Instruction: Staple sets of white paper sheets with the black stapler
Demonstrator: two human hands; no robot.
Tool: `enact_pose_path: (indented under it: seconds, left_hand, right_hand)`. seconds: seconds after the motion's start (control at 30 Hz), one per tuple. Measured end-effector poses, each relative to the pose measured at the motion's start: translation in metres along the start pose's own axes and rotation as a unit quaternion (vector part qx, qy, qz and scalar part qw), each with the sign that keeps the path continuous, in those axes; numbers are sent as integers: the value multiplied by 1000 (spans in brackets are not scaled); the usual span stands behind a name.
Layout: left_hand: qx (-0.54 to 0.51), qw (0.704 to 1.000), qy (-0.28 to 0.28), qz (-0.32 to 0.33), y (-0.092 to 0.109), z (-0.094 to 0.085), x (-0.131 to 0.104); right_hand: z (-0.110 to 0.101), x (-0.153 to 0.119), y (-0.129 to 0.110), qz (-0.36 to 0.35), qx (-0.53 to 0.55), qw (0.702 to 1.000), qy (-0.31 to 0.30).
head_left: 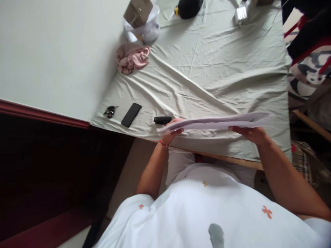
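A thin stack of white paper sheets is held nearly edge-on above the near edge of the cloth-covered table. My left hand grips its left end, thumb on the near side and fingers behind. The right end is pinched by my right hand, whose fingers are mostly hidden behind the paper. Just beyond my left hand lies a black stapler-like object. A black phone rests farther left, beside a small bunch of keys.
The pale green tablecloth is wrinkled. A pink cloth lies at the wall side, near a cardboard box on a plastic bag. At the back are a black rounded object and a white adapter.
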State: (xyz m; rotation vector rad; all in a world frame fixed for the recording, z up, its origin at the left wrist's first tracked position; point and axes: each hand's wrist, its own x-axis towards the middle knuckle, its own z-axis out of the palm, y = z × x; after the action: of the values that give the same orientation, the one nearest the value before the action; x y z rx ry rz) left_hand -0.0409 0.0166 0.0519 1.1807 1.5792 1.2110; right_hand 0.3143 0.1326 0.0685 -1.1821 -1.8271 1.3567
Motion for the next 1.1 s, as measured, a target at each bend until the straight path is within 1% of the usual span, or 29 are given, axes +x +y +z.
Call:
enact_pose_path:
  seconds: [0.03, 0.07, 0.1, 0.13, 0.2, 0.23, 0.27, 0.3, 0.37, 0.43, 0.53, 0.63, 0.77, 0.8, 0.87, 0.97, 1.1]
  left_hand:
    - [24, 999, -20, 7, 3, 0, 0]
    - [44, 999, -31, 6, 4, 2, 0]
    - [62, 998, -32, -1, 2, 4, 0]
    - [82, 996, -25, -9, -1, 6, 1]
    - [97, 994, 23, -37, -12, 10, 2]
    - [83, 994, 62, -35, -19, 12, 2]
    - [67, 993, 93, -30, -24, 13, 2]
    - [59, 992, 104, -31, -29, 14, 2]
    - [70, 990, 111, -45, -36, 15, 1]
    - [88, 989, 106, -54, -38, 14, -1]
    - [88, 989, 105, -53, -40, 13, -2]
    - [93, 989, 97, -54, -42, 14, -1]
    - [110, 987, 92, -66, -41, 18, 1]
    - [113, 987, 94, -70, -41, 20, 2]
    - [118, 985, 100, -79, -40, 21, 3]
    - [141, 978, 132, -84, -40, 21, 4]
    - [158, 975, 158, -22, -41, 17, 5]
  right_hand:
    - [-2, 5, 0, -19, -3, 998, -52]
    - [-3, 11, 1, -25, 4, 997, -77]
    - [-3, 17, 3, -27, 14, 997, -76]
    - [-2, 23, 6, -23, 25, 997, -63]
    - [3, 34, 13, -15, 54, 998, -29]
    - [6, 38, 17, -5, 79, 997, 1]
    - [10, 42, 22, 6, 104, 994, 15]
    - [14, 44, 27, 20, 127, 991, 27]
    - [20, 46, 35, 40, 161, 985, 40]
    - [23, 45, 41, 44, 174, 982, 54]
    - [23, 42, 44, 23, 197, 978, 70]
    - [19, 40, 44, 4, 225, 973, 51]
    - [17, 42, 45, -29, 225, 974, -15]
    - [17, 43, 45, -29, 223, 974, -21]
    - [18, 45, 48, -18, 217, 976, -19]
    - [20, 48, 55, 7, 191, 981, -6]
    - [20, 51, 59, -6, 143, 990, 8]
